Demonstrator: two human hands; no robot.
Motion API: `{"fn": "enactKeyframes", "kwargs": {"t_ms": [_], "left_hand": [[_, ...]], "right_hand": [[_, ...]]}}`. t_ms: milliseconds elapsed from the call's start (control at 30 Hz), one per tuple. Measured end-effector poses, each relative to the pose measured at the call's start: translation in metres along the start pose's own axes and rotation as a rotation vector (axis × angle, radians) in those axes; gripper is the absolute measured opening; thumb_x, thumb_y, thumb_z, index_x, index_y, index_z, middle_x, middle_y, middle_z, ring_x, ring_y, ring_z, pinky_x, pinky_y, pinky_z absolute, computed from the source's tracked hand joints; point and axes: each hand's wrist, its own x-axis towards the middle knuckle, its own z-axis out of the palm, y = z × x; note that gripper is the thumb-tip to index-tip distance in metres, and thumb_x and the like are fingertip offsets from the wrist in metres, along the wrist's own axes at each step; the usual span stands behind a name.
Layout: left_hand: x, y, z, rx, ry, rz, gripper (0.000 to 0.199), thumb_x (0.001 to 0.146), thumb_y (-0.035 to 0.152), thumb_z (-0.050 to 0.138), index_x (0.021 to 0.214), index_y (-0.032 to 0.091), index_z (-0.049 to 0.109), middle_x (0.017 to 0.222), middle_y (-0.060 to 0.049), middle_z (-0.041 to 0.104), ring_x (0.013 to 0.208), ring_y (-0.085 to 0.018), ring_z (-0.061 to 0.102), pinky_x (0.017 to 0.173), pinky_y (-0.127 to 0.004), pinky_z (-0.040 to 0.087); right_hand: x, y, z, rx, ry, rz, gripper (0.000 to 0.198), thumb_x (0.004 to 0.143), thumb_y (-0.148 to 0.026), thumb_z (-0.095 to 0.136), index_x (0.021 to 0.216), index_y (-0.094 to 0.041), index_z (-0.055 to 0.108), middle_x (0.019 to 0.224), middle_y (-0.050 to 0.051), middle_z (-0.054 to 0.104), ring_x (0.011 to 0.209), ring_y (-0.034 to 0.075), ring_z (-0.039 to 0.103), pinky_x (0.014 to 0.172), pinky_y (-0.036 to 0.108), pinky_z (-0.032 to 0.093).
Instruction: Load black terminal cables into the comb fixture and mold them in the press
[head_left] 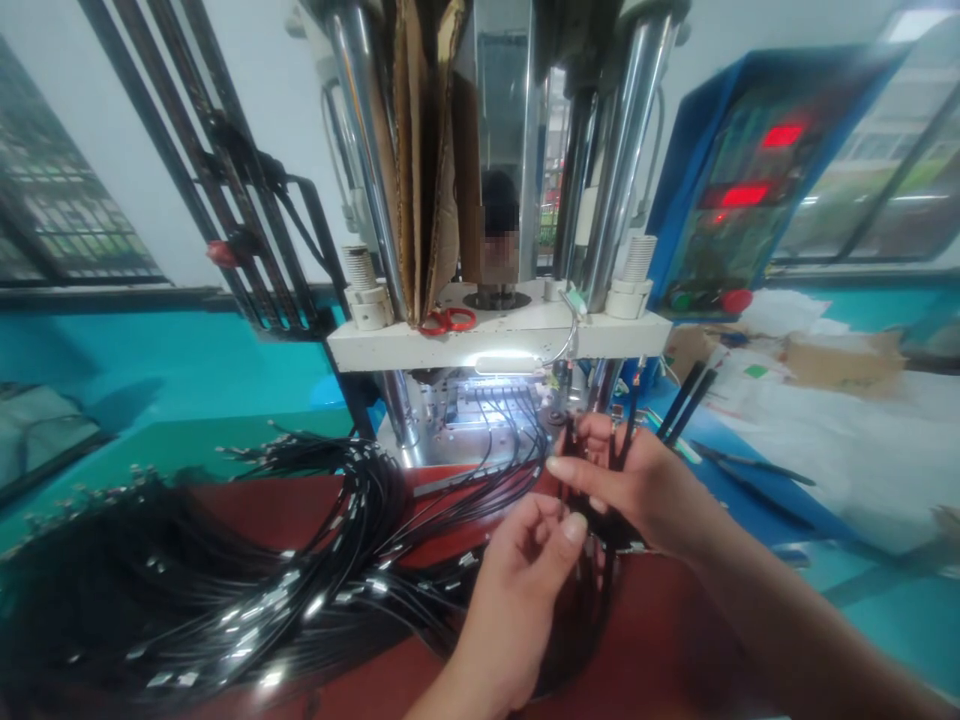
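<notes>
My left hand [521,580] is closed in a pinch, its thumb and fingertips at a bunch of thin black cables [592,570]. Just above and to the right, my right hand [637,485] closes around the upper part of that bunch. The cable ends between the fingers are dark and blurred. A large heap of black cables [247,590] with small shiny metal ends lies left of my hands. Beyond them, several cables run into the lit metal mould [487,405] of a press.
The press's white plate [405,348] carries red-handled scissors [448,320], cardboard sheets [427,170] and a lamp [508,365]. Steel columns [637,150] rise beside it. At right stand a blue control box [690,190], black tweezers [750,465] on a blue surface, and white bags [862,440].
</notes>
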Motion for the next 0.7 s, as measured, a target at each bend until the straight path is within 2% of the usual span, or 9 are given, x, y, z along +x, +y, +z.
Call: {"fn": "enactKeyframes", "kwargs": {"t_ms": [133, 300, 433, 533, 633, 700], "left_hand": [[0.000, -0.001, 0.002, 0.053, 0.035, 0.021, 0.025, 0.083, 0.037, 0.070, 0.083, 0.017, 0.056, 0.070, 0.003, 0.055, 0.063, -0.009, 0.049, 0.061, -0.020, 0.040], [0.001, -0.001, -0.002, 0.110, 0.032, -0.004, 0.028, 0.083, 0.042, 0.069, 0.082, 0.018, 0.053, 0.070, 0.001, 0.056, 0.064, -0.012, 0.055, 0.063, -0.024, 0.042], [0.003, -0.002, -0.001, 0.265, 0.019, 0.053, 0.027, 0.084, 0.042, 0.067, 0.084, 0.018, 0.054, 0.072, 0.001, 0.057, 0.063, -0.012, 0.052, 0.062, -0.023, 0.041], [0.004, 0.000, -0.002, 0.416, 0.063, 0.128, 0.024, 0.087, 0.040, 0.064, 0.083, 0.017, 0.056, 0.073, 0.001, 0.057, 0.066, -0.011, 0.050, 0.063, -0.022, 0.040], [0.004, 0.013, -0.007, 0.482, 0.124, 0.187, 0.022, 0.087, 0.036, 0.065, 0.079, 0.017, 0.058, 0.073, 0.001, 0.056, 0.070, -0.011, 0.052, 0.067, -0.022, 0.041], [0.001, 0.031, -0.013, 0.347, 0.134, 0.121, 0.019, 0.085, 0.036, 0.067, 0.085, 0.018, 0.060, 0.075, 0.002, 0.058, 0.069, -0.012, 0.057, 0.067, -0.023, 0.045]], "right_hand": [[0.000, 0.004, 0.000, -0.012, 0.061, 0.018, 0.023, 0.083, -0.041, 0.072, 0.098, -0.023, 0.068, 0.058, -0.005, 0.054, 0.049, 0.010, 0.046, 0.047, 0.024, 0.036], [-0.001, 0.007, -0.001, -0.063, 0.147, 0.002, 0.021, 0.082, -0.041, 0.070, 0.092, -0.022, 0.072, 0.051, -0.005, 0.051, 0.046, 0.012, 0.045, 0.044, 0.025, 0.034], [-0.002, 0.007, 0.000, -0.079, 0.121, -0.016, 0.024, 0.082, -0.041, 0.071, 0.097, -0.022, 0.073, 0.053, -0.005, 0.053, 0.048, 0.012, 0.049, 0.047, 0.025, 0.038], [-0.001, 0.010, 0.000, -0.049, 0.139, -0.012, 0.031, 0.082, -0.042, 0.071, 0.105, -0.022, 0.071, 0.054, -0.005, 0.054, 0.049, 0.012, 0.050, 0.049, 0.025, 0.040], [0.000, 0.015, -0.003, -0.028, 0.205, 0.010, 0.035, 0.082, -0.043, 0.071, 0.109, -0.020, 0.070, 0.053, -0.005, 0.053, 0.048, 0.011, 0.046, 0.048, 0.025, 0.036], [0.001, 0.021, -0.005, 0.015, 0.243, 0.033, 0.035, 0.083, -0.045, 0.070, 0.107, -0.020, 0.070, 0.054, -0.005, 0.052, 0.049, 0.011, 0.043, 0.047, 0.025, 0.033]]}}
